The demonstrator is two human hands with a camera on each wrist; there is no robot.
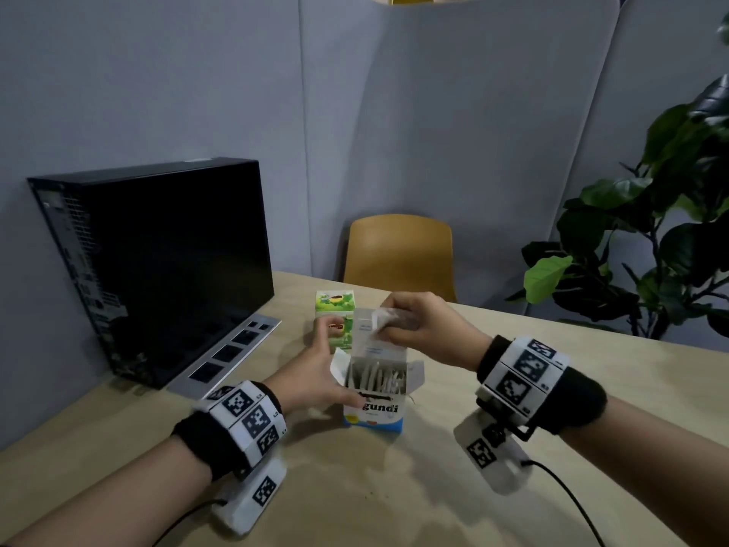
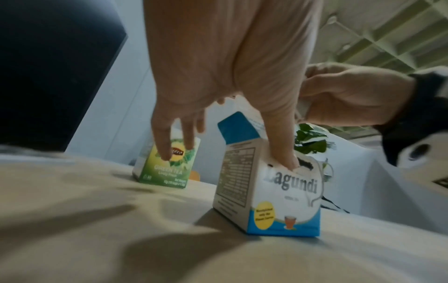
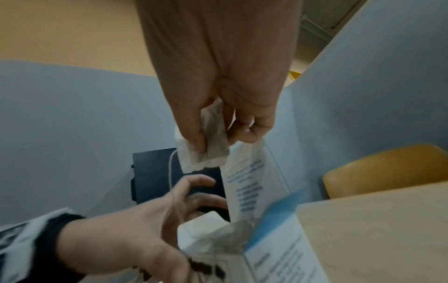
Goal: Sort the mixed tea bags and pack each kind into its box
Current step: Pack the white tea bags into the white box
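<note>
A white and blue Lagundi tea box point(image 1: 374, 414) point(image 2: 283, 193) stands with its lid up in the middle of the table, with several white tea bags upright inside. My left hand point(image 1: 315, 373) point(image 2: 218, 95) grips its near left corner, thumb on the torn front rim. Above the box my right hand point(image 1: 418, 321) point(image 3: 218, 107) pinches a white tea bag point(image 1: 384, 319) point(image 3: 208, 151); its string hangs down toward the box. A green Lipton green tea box point(image 1: 335, 317) point(image 2: 167, 164) stands closed just behind, to the left.
A black computer case point(image 1: 157, 262) stands on the table at the left, with a grey socket strip point(image 1: 228, 353) beside it. A yellow chair point(image 1: 398, 254) is at the far table edge. A leafy plant point(image 1: 651, 230) is at the right.
</note>
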